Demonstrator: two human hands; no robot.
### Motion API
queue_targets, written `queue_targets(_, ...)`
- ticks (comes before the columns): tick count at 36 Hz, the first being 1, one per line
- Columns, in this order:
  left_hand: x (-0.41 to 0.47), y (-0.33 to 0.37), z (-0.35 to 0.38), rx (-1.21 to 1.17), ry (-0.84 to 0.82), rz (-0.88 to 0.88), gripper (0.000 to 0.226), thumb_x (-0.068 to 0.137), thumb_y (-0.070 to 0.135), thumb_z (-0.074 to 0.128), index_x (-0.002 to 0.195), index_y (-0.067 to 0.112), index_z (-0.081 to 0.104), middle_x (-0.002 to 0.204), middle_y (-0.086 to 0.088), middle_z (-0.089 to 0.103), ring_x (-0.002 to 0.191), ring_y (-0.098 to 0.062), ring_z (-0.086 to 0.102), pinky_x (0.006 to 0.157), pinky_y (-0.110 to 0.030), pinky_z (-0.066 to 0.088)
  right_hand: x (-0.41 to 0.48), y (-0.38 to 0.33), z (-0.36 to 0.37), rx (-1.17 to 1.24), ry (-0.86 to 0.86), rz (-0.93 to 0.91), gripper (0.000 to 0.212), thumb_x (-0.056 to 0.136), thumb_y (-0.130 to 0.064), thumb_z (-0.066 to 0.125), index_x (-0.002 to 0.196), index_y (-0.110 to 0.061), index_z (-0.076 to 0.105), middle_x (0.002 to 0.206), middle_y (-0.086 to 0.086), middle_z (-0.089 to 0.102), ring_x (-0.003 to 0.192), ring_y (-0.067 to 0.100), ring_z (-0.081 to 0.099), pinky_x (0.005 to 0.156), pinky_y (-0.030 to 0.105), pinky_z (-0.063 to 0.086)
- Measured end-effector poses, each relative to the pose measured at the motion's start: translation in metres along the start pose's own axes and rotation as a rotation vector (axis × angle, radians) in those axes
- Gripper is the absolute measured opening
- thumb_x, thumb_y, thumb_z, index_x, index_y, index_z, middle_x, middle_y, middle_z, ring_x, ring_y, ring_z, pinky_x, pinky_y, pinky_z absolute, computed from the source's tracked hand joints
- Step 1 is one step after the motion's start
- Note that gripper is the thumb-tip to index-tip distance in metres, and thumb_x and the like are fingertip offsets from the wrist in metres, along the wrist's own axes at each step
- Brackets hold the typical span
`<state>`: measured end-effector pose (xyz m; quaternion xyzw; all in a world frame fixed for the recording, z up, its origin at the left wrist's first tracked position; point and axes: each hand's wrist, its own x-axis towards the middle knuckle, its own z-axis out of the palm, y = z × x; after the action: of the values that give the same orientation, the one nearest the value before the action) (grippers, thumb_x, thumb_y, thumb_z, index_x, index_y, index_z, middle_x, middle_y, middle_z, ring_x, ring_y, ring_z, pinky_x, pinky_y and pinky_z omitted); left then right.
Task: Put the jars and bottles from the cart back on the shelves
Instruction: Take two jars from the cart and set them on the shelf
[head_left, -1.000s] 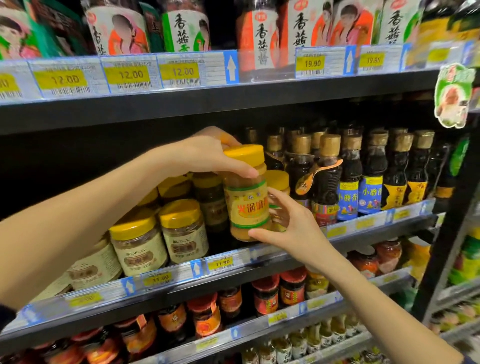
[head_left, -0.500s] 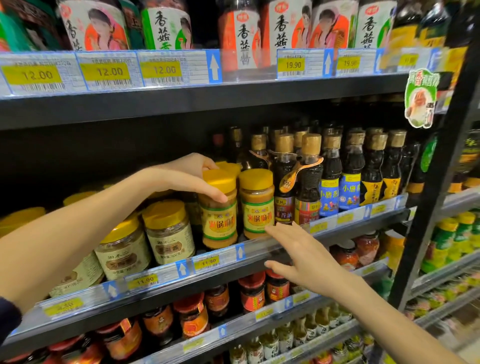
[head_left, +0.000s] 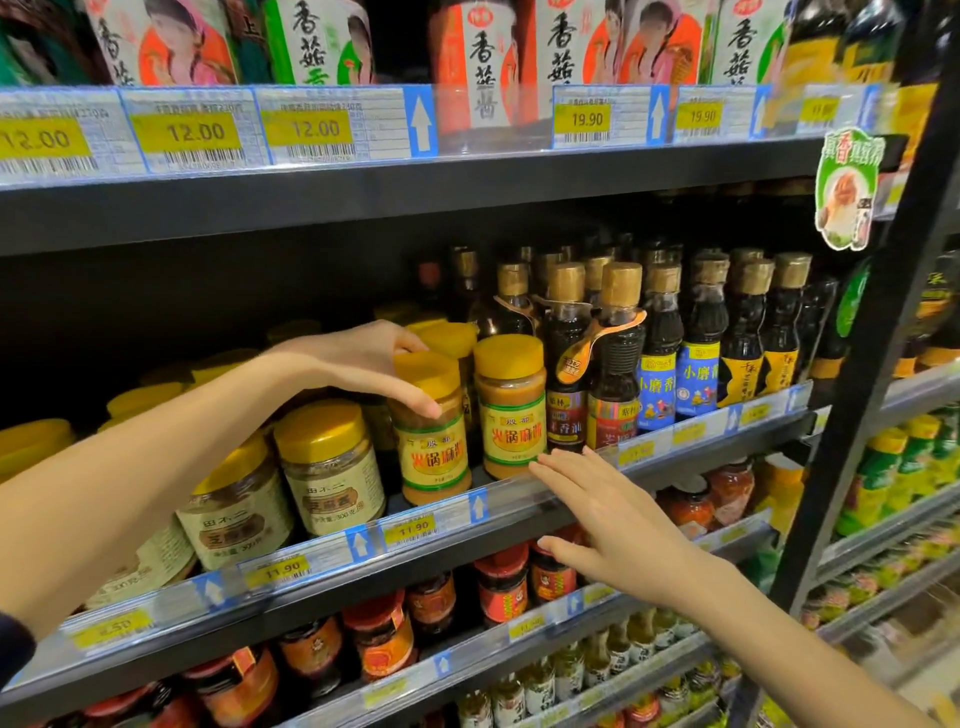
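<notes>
Mid-frame, on the middle shelf (head_left: 322, 551), my left hand (head_left: 358, 364) held the jar (head_left: 434, 457) from above, thumb and fingers clamped round its top, seating it, I judged, beside its twin (head_left: 511, 415); lower right, my right hand (head_left: 618, 525) hovered, fingers straight and apart, ready to steady.

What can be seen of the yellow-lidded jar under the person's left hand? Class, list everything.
The jar looks like clear plastic filled with tan paste, with a yellow lid and a yellow, green-edged label bearing red characters. It stands upright at the front of the shelf, beside a matching jar. The left hand holds it from above, thumb on its front, fingers behind the lid.
</notes>
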<state>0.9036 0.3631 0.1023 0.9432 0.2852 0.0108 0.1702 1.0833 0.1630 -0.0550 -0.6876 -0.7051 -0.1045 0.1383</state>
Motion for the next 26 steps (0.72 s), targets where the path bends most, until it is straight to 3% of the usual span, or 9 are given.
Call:
queue_targets(3, 0.0, 0.004, -0.002, 0.052, -0.025, -0.003, 0.107, 0.04, 0.078, 0.071, 0.128, 0.024, 0.048, 0.122, 0.005, 0.058, 0.104, -0.01, 0.058, 0.085, -0.025, 0.052, 0.001, 0.0, 0.001, -0.011, 0.01, -0.009, 0.073, 0.082, -0.056, 0.038, 0.143, -0.014, 0.036, 0.146, 0.003, 0.042, 0.137, 0.018, 0.037, 0.113, 0.037, 0.002)
queue_targets(7, 0.001, 0.009, -0.003, 0.098, -0.018, -0.017, 0.086, 0.059, 0.056, 0.071, 0.133, 0.021, 0.045, 0.131, 0.001, 0.053, 0.107, -0.013, 0.054, 0.082, -0.02, 0.049, 0.001, 0.001, 0.001, -0.017, 0.036, -0.028, 0.073, 0.085, -0.052, 0.047, 0.146, -0.015, 0.03, 0.15, 0.002, 0.035, 0.14, 0.017, 0.029, 0.113, 0.034, -0.004)
queue_targets(12, -0.005, 0.013, -0.001, 0.197, 0.067, -0.028, 0.096, 0.065, 0.055, 0.074, 0.144, 0.025, 0.028, 0.144, 0.001, 0.04, 0.126, -0.02, 0.045, 0.095, -0.032, 0.043, 0.001, -0.001, 0.0, -0.028, 0.067, -0.029, 0.074, 0.086, -0.045, 0.057, 0.146, -0.013, 0.029, 0.151, 0.004, 0.033, 0.141, 0.02, 0.028, 0.113, 0.034, -0.002)
queue_targets(19, -0.057, 0.017, 0.022, 0.357, 0.276, 0.263, 0.089, 0.073, 0.059, 0.06, 0.145, 0.019, 0.027, 0.148, 0.0, 0.036, 0.133, -0.014, 0.038, 0.104, -0.022, 0.032, 0.0, -0.001, -0.004, -0.044, 0.054, -0.053, 0.078, 0.086, -0.048, 0.056, 0.148, -0.016, 0.021, 0.155, 0.001, 0.024, 0.144, 0.016, 0.019, 0.111, 0.024, -0.008)
queue_targets(26, -0.121, 0.011, 0.076, 0.401, 0.265, 0.29, 0.072, 0.087, 0.059, 0.036, 0.148, 0.026, 0.019, 0.152, 0.01, 0.024, 0.136, 0.003, 0.018, 0.113, -0.019, 0.018, -0.001, 0.013, -0.006, -0.001, 0.03, -0.151, 0.082, 0.084, -0.049, 0.058, 0.149, -0.018, 0.017, 0.154, -0.002, 0.025, 0.143, 0.013, 0.02, 0.116, 0.025, -0.001)
